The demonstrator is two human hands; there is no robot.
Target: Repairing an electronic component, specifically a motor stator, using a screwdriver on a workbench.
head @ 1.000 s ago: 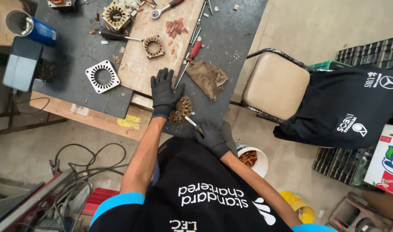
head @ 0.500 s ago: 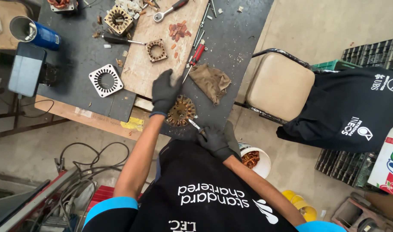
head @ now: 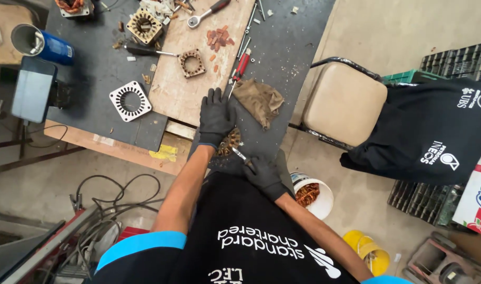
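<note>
Nearest to me, my right hand (head: 264, 173), in a black glove, is curled tight around a thin metal-tipped tool (head: 239, 154) whose point aims at the round copper-wound motor stator (head: 229, 142) lying at the near edge of the dark desk (head: 298, 47). My left hand (head: 215, 117), also gloved in black, lies flat with fingers spread, pressing down on that stator's top. Just beyond it lie a crumpled brown rag (head: 260, 100) and a red-handled screwdriver (head: 239, 68). Farther off on the pale wooden board (head: 185, 94) sits 1 small square stator core (head: 192, 62), with a white square laminated plate (head: 130, 101) to its left.
</note>
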